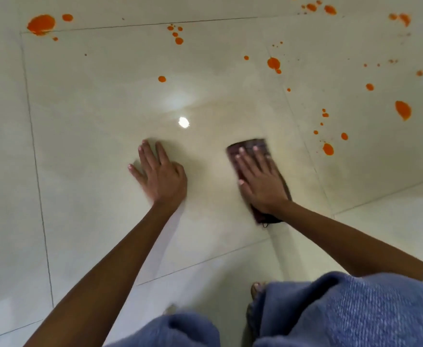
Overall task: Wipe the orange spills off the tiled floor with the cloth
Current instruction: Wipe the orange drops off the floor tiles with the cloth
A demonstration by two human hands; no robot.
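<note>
Right hand, fingers flat, presses the dark cloth on the tiled floor; left hand rests open, empty. Orange spills lie just beyond; a loaded cloth may smear them.

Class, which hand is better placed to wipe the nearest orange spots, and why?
Right: the right hand presses the cloth flat, with the nearest orange spots beside it; the left hand rests bare.
</note>
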